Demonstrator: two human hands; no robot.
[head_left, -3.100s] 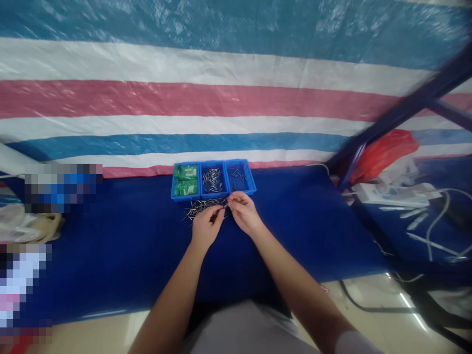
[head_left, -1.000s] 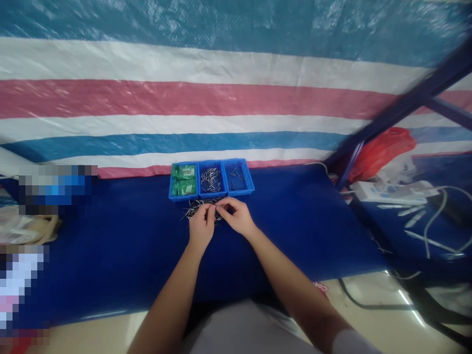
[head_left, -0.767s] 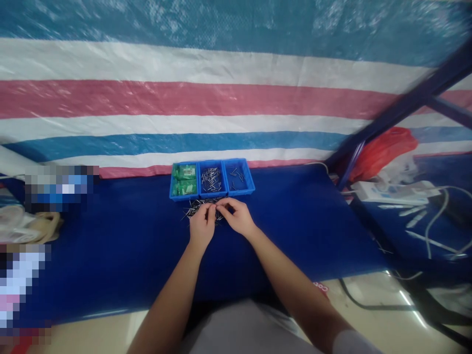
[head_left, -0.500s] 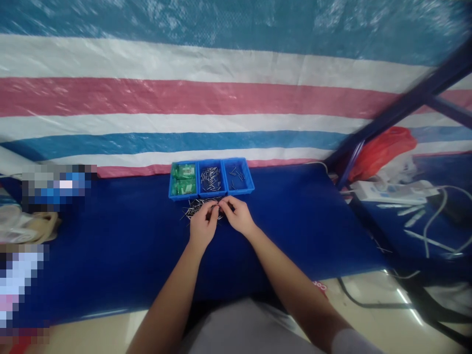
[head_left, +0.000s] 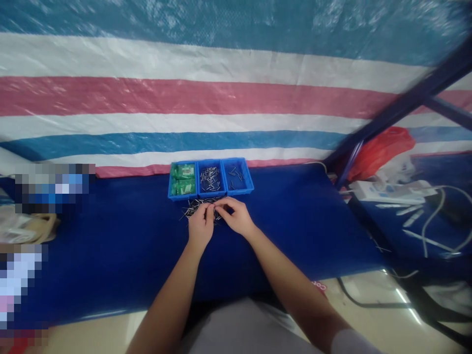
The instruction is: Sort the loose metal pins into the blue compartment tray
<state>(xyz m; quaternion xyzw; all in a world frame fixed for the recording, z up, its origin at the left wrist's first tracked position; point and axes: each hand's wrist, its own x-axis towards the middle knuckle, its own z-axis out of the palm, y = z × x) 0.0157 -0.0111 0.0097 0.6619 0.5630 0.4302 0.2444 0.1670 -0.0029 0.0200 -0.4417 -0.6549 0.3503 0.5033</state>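
Observation:
My left hand (head_left: pixel 201 224) and my right hand (head_left: pixel 238 216) meet fingertip to fingertip over a pile of thin dark metal pins (head_left: pixel 191 209) on the blue table (head_left: pixel 295 216). Both are closed in a pinch. Whatever lies between the fingertips is too small and too covered to name. Just behind the pile stand three joined blue bins. Green packets (head_left: pixel 184 178) fill the left bin (head_left: pixel 170 189). Many short metal pieces (head_left: pixel 210 178) lie in the middle bin (head_left: pixel 199 189), and a few thin pieces (head_left: pixel 236 173) in the right bin (head_left: pixel 245 184).
A striped plastic sheet (head_left: pixel 221 98) hangs behind the table. To the right are a dark metal frame (head_left: pixel 387 108), a red bag (head_left: pixel 383 150), a white power strip (head_left: pixel 391 191) and cables. Clear bags and a tan roll (head_left: pixel 44 228) sit at the left.
My hands have shifted slightly left, and the right fingers now reach a little further over the left fingertips. The bins and pile look the same.

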